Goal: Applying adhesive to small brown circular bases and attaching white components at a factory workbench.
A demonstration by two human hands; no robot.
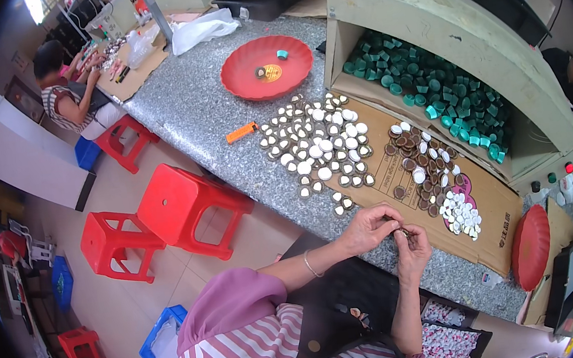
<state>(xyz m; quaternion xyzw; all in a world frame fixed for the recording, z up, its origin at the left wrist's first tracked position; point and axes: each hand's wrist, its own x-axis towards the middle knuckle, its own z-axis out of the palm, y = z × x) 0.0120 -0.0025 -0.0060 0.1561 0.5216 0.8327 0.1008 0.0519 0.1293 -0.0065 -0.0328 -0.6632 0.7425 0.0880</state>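
Note:
My left hand [368, 228], with a thin bracelet at the wrist, and my right hand [413, 249] meet over the front edge of the speckled counter [188, 105]. Their fingertips pinch a small brown cap [401, 233] between them. Just beyond lies a flat cardboard sheet [492, 206] carrying a pile of brown caps [425, 164] and a heap of white discs [461, 213]. Farther left on the counter spreads a wide scatter of white and brown caps [318, 144].
A red dish [248, 78] sits at the counter's back and another red dish [531, 247] leans at right. An orange cutter [241, 133] lies nearby. A bin holds teal caps [437, 86]. Red stools [184, 204] and blue crates [160, 342] stand on the floor. Another person [65, 97] sits far left.

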